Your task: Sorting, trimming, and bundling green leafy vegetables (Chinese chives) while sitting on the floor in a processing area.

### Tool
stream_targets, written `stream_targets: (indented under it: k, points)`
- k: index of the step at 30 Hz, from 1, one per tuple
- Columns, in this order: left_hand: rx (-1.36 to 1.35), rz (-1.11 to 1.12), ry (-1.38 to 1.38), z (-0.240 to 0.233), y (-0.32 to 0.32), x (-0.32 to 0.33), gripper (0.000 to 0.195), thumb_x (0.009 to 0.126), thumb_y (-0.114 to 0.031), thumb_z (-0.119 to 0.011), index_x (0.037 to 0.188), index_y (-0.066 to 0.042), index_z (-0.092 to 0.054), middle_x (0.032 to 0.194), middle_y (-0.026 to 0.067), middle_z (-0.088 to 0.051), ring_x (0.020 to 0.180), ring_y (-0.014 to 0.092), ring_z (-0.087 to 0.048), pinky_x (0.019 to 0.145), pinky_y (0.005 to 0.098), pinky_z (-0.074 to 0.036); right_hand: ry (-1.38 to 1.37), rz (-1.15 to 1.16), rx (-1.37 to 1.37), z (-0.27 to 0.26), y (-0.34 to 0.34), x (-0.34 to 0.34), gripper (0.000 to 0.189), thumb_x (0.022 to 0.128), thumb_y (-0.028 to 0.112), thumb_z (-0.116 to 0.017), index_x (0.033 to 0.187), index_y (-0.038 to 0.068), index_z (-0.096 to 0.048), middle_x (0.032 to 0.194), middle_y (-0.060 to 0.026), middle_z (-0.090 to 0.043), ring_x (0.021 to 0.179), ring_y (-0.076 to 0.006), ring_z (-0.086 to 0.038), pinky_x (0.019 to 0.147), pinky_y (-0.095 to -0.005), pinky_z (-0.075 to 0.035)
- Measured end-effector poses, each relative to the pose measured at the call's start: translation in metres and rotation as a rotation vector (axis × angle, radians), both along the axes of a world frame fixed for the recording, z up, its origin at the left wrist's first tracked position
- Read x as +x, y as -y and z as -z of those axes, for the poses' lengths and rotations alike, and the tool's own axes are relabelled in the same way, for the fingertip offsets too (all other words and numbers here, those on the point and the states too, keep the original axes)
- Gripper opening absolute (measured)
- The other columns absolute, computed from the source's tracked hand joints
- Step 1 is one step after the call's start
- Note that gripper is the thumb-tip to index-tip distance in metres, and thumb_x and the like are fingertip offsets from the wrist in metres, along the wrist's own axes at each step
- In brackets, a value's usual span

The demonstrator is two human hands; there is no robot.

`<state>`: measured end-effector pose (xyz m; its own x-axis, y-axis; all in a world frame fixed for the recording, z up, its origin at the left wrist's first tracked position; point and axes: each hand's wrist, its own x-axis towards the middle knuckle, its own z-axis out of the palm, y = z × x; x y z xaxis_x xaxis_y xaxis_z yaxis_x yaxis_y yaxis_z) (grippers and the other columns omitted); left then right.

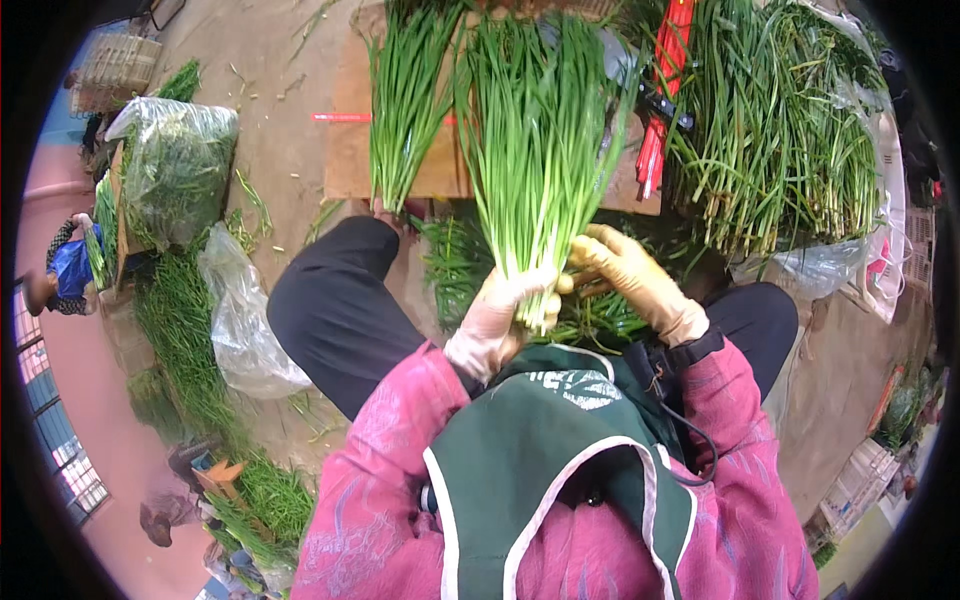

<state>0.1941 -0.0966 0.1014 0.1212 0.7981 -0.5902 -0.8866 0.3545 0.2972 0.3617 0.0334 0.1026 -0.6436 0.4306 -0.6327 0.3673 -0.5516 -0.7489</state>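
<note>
My left hand [487, 319], in a thin pale glove, is wrapped around the lower stems of a bunch of garlic chives [540, 150]. The leaves fan out away from me and the pale cut ends show below the fist. My right hand [637, 274], in a yellowish glove, is at the right side of the stems with bent, parted fingers. Whether its fingertips touch the bunch is hard to tell. Beyond my hands is a wooden board [349, 161], where a second chive bunch [405, 112] lies to the left.
Red strips [664, 97] lie bundled at the board's right, beside a large heap of chives [780, 135]. A single red strip [341, 118] rests on the board's left. Loose greens [454, 262] lie between my knees. Plastic bags [244, 322] and piled greens [180, 322] are at left, with people farther off.
</note>
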Motion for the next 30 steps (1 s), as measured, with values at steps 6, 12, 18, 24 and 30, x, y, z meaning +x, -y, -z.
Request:
stream_targets:
  k: [6,12,18,24,30]
  points:
    - [-0.088,0.107,-0.564,-0.077,0.026,-0.012,0.03,0.083,-0.002,-0.072,0.111,0.0,-0.063,0.083,0.0072,-0.069,0.058,0.011,-0.058,0.052,0.024,-0.045,-0.141,0.031,-0.037,-0.01,0.003,-0.015,0.055,0.092,0.047,-0.07,0.122,0.002,-0.059,0.102,-0.005,-0.068,0.084,-0.0124,-0.065,0.077,-0.0279,-0.052]
    - [0.037,0.283,-1.141,-0.13,0.049,-0.05,0.059,0.083,0.015,-0.065,0.138,-0.003,-0.053,0.126,0.0038,-0.065,0.112,0.013,-0.06,0.097,0.0289,-0.048,-0.14,-0.053,-0.035,0.019,0.011,0.003,0.038,0.099,0.026,-0.063,0.126,0.0,-0.059,0.107,-0.0126,-0.07,0.089,-0.0211,-0.069,0.08,-0.0332,-0.055]
    - [0.282,0.8,-2.165,-0.18,0.056,-0.061,0.08,0.069,0.002,-0.066,0.145,-0.02,-0.052,0.085,0.0126,-0.06,0.077,0.033,-0.065,0.064,0.0381,-0.053,-0.053,-0.344,0.163,0.06,0.018,0.026,0.041,0.099,0.025,-0.064,0.131,0.001,-0.056,0.112,-0.0118,-0.068,0.094,-0.0213,-0.067,0.083,-0.0337,-0.054]
    - [0.386,0.66,-2.389,-0.222,0.056,-0.067,0.085,0.061,0.001,-0.07,0.143,-0.02,-0.055,0.089,0.0112,-0.063,0.068,0.033,-0.064,0.06,0.0403,-0.051,-0.02,-0.518,0.322,0.075,0.027,0.029,0.04,0.1,0.024,-0.06,0.132,0.001,-0.056,0.118,-0.013,-0.066,0.101,-0.0221,-0.065,0.089,-0.0354,-0.052]
    - [0.351,0.395,-2.438,-0.264,0.063,-0.086,0.075,0.074,-0.001,-0.069,0.146,-0.012,-0.051,0.089,0.0115,-0.062,0.075,0.031,-0.066,0.064,0.0386,-0.052,0.033,-0.576,0.385,0.067,0.039,0.005,0.039,0.101,0.023,-0.057,0.133,0.001,-0.056,0.124,-0.0141,-0.064,0.108,-0.0229,-0.064,0.095,-0.0371,-0.051]
